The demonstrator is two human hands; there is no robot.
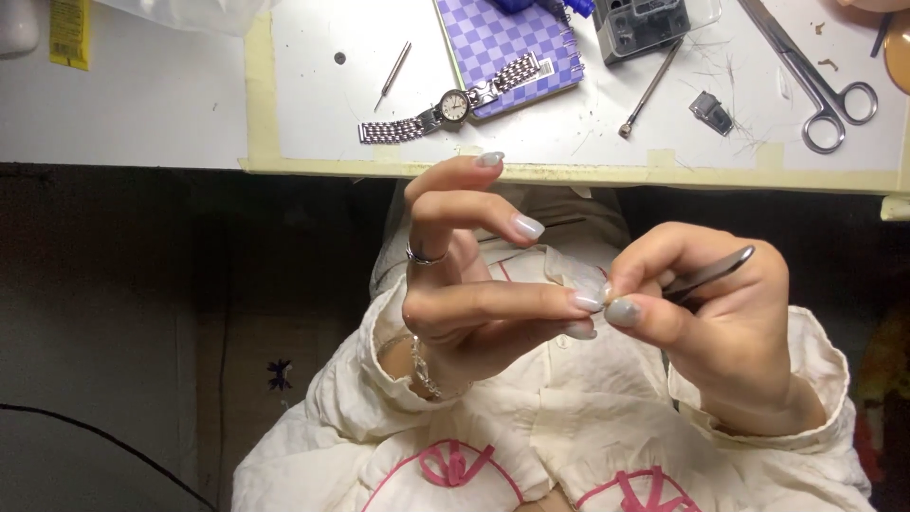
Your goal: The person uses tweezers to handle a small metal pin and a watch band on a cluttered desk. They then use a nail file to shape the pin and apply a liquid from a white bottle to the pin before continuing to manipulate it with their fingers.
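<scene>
My left hand (464,275) is raised in front of my chest, below the table edge. Its thumb and one finger pinch together at the tips, on something too small to make out. My right hand (711,318) meets it fingertip to fingertip and grips dark metal tweezers (711,273), whose rear end points up and to the right. A silver wristwatch (453,106) with a metal link band lies on the white table (313,123), partly over a purple checkered pad (507,43). Neither hand touches the watch.
On the table lie a thin pin tool (392,74), a small screwdriver (650,89), steel scissors (810,81), a grey plastic holder block (640,24) and a small metal clip (711,112). The taped table edge (569,173) runs just above my hands. The floor below is dark.
</scene>
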